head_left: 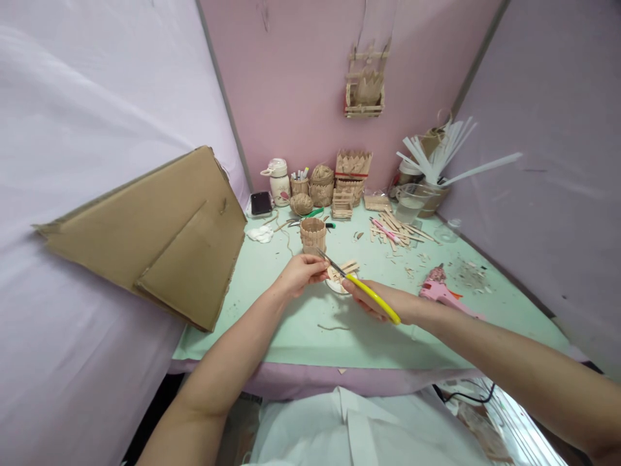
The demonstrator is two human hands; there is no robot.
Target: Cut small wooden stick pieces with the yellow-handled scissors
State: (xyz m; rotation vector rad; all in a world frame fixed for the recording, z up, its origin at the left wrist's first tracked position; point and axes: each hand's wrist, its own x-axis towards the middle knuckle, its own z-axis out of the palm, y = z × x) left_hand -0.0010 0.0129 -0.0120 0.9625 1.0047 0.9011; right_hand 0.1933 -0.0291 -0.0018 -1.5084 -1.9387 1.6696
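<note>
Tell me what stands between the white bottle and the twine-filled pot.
In the head view, a pen cup stands between the bottle and the pot.

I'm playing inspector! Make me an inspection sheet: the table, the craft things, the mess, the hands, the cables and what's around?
Surface: pale green tabletop, specked with scraps.
Craft things: wooden-stick cup upright; white dish with wooden pieces over it.
Clutter: piled wooden sticks, pink glue gun, twine ball.
Hands: right hand grips a yellow-handled tool, perhaps scissors; left hand is near its tip, its hold unclear.
Cables: black cable below the table edge, lower right.
Surroundings: pink wall behind, cardboard at left.
</note>
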